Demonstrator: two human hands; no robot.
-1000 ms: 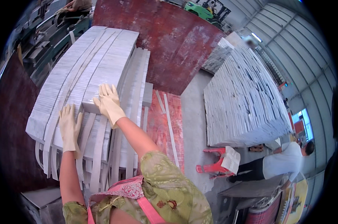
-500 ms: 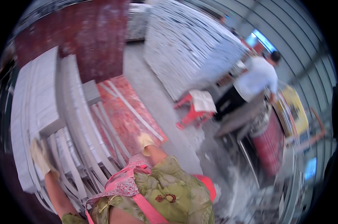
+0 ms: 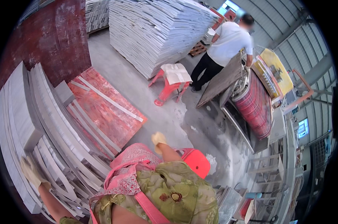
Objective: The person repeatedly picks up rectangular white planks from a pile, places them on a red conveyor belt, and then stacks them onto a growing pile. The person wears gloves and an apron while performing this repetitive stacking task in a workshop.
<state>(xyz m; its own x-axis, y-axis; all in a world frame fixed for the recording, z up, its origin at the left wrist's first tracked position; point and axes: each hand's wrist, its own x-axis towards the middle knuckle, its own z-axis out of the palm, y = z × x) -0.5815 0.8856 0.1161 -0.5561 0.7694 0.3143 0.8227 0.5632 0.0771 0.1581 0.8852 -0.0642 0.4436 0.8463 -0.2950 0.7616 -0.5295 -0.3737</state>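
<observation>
My left hand (image 3: pixel 31 174), in a pale yellow work glove, rests with its fingers stretched out on the stacked long white strips (image 3: pixel 17 112) at the left. It is open, laid against the strips near their front end. My right hand (image 3: pixel 159 141), gloved alike, hovers over the grey floor just beyond my pink apron (image 3: pixel 135 154). Its fingers look curled in, with nothing showing in them. Left of it lies a reddish board (image 3: pixel 109 117) bearing a few loose white strips (image 3: pixel 111 99).
A red plastic stool (image 3: pixel 169 84) with a light cover stands ahead, before a tall stack of pale slabs (image 3: pixel 157 35). A red seat (image 3: pixel 197 163) is beside me. At the right, a co-worker (image 3: pixel 228 43) stands at a machine with a red roller (image 3: pixel 253 112). A dark red panel (image 3: pixel 45 44) rises far left.
The view has swung to the right, so the strips and board sit further left. My right hand has moved from over the reddish board to over the floor. My left hand stays on the strips.
</observation>
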